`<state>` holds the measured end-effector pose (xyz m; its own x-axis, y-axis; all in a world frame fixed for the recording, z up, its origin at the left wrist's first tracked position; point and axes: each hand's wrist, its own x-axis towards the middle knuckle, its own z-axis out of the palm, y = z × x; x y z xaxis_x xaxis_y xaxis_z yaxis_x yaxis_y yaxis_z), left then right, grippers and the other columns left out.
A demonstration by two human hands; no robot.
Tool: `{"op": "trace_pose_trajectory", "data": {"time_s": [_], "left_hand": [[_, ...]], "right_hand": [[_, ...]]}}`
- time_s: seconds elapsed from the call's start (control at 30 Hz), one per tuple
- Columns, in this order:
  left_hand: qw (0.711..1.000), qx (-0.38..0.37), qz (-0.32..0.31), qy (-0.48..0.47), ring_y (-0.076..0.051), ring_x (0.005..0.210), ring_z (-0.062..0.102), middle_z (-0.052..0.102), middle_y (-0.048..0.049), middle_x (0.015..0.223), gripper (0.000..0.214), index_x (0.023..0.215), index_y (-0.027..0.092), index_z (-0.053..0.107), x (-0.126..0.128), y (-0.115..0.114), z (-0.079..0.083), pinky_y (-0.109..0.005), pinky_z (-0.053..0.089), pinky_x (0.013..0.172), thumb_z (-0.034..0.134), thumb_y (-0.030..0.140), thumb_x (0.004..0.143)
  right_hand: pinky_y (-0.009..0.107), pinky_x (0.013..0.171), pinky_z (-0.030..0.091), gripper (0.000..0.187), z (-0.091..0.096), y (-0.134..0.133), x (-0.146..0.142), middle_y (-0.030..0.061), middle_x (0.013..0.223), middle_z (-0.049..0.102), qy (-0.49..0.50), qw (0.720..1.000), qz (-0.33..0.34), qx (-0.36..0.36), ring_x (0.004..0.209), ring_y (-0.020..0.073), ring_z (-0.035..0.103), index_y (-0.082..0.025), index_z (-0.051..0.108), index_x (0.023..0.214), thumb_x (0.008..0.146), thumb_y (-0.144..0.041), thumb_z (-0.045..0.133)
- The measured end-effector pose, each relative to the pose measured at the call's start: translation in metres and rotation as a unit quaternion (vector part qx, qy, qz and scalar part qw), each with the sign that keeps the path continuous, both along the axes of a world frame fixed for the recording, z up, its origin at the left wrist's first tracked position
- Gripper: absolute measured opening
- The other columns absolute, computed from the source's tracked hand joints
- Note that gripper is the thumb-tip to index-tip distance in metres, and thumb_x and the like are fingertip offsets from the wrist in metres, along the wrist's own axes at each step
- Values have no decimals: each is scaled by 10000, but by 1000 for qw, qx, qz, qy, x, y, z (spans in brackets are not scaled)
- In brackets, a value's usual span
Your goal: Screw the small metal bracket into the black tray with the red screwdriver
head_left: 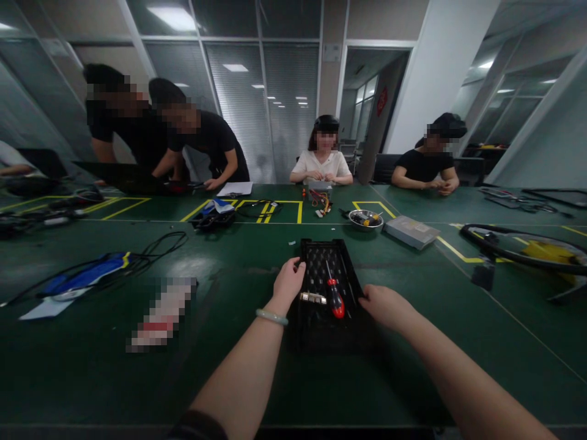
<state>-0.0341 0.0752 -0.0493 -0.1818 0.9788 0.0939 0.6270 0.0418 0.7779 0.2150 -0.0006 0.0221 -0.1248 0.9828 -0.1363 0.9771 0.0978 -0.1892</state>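
A black plastic tray (323,337) lies on the green table straight in front of me, its floor patterned with holes. My left hand (288,282), a pale green bangle on its wrist, grips the tray's left side with bent fingers. On the opposite side, my right hand (384,304) has its fingers curled at the right rim; the fingertips are partly hidden. Inside the tray lies a red and black screwdriver (336,299), its shaft pointing away from me. A small metal part with connector-like ends (313,298) rests to the left of it.
Beyond the tray are a metal bowl (365,220) of small parts, a grey box (411,232) and coloured cables (321,201). A blue pouch (87,275) with black cable lies left, a black-rimmed wheel (518,241) right. Several people are across the table.
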Motion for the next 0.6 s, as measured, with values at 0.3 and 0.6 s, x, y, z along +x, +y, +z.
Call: {"op": "trace_pose_trajectory", "data": {"time_s": [0.3,0.6], "left_hand": [[1000,-4,7,1,-191,930,649,681,-78,1103,441,1287,218,551,0,1,-2,-297,484,829,444,483,951],[1000,13,8,11,-192,924,640,667,-85,1098,457,1297,201,539,1,1,-5,-301,486,839,435,488,956]], "right_hand": [[396,954,407,646,5,-2,-34,96,1206,643,44,978,166,116,1098,273,595,-259,450,1419,878,-610,497],[361,870,389,405,-12,-5,-29,58,1043,686,50,981,139,127,947,210,624,-300,610,1276,890,-371,511]]}}
